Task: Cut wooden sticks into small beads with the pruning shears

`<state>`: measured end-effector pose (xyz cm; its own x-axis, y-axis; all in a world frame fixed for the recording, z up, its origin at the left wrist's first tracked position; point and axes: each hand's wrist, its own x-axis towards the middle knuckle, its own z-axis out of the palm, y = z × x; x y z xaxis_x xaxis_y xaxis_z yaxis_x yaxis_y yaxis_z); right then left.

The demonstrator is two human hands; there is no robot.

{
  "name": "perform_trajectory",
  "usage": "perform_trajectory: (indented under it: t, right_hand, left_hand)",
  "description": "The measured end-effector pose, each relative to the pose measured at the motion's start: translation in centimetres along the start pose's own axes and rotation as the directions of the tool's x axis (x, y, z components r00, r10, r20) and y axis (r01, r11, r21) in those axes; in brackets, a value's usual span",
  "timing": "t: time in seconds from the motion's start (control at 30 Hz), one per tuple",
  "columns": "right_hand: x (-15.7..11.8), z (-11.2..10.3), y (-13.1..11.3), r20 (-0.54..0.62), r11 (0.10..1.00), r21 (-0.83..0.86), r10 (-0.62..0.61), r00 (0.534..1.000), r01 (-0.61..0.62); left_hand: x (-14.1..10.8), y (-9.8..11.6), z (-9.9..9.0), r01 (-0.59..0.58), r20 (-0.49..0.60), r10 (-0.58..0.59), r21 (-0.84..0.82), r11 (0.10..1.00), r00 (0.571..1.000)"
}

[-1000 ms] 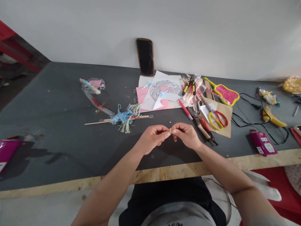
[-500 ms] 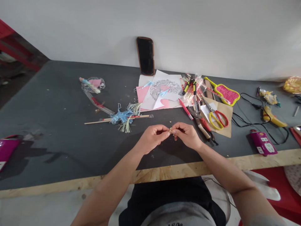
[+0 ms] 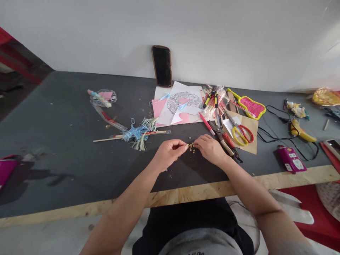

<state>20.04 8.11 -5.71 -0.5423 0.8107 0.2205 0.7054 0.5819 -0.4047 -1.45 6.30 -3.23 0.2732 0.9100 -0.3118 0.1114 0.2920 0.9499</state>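
Left hand (image 3: 166, 153) and right hand (image 3: 211, 149) now part slightly, fingertips narrow, hold unclear, baring tan bits (image 3: 190, 149) between, seemingly easier to reach.

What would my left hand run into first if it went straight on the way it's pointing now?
Most likely the small tan pieces on the dark tabletop, just before your right hand. Depth is unclear, so your left hand might pass above them.

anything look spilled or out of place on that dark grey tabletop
The small tan bits do: they lie scattered loose on the dark grey tabletop, near the bare left hand's and bare right hand's fingertips. Whether spilled or deliberate, I can't tell.
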Motion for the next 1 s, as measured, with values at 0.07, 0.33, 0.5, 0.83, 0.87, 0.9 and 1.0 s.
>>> perform_trajectory:
  t: [0.07,0.33,0.5,0.83,0.87,0.9,1.0]
  right_hand:
    - [0.1,-0.2,-0.2,0.035,0.998,-0.06,-0.006,0.999,0.008]
    - [-2.4,-8.6,1.3,-0.234,0.986,0.019,0.166,0.958,-0.166]
    - [-6.9,-9.4,4.7,-0.177,0.925,-0.178,0.305,0.936,-0.335]
    - [-7.3,-4.7,4.9,-0.164,0.916,-0.111,0.367,0.916,-0.387]
    - [-7.0,-4.5,4.9,-0.187,0.914,-0.025,0.393,0.9,-0.404]
    - [-6.9,-4.5,4.9,-0.211,0.908,0.062,0.418,0.883,-0.415]
    - [-6.9,-5.1,5.2,-0.263,0.873,0.231,0.481,0.836,-0.429]
  left_hand:
    - [0.1,-0.1,-0.1,-0.003,0.008,0.003,-0.011,1.0,1.0]
    - [0.2,0.3,-0.1,0.027,-0.009,-0.028,-0.11,0.994,1.0]
    - [0.2,0.5,-0.2,0.011,-0.002,-0.011,-0.143,0.99,1.0]
    - [0.3,0.2,-0.1,-0.021,-0.016,0.019,-0.154,0.988,1.0]
    - [0.3,0.2,-0.1,-0.022,-0.021,0.019,-0.157,0.987,1.0]
    - [0.3,0.2,-0.1,-0.023,-0.023,0.02,-0.161,0.987,1.0]
    - [0.4,0.2,-0.2,-0.035,-0.02,0.031,-0.186,0.982,0.999]
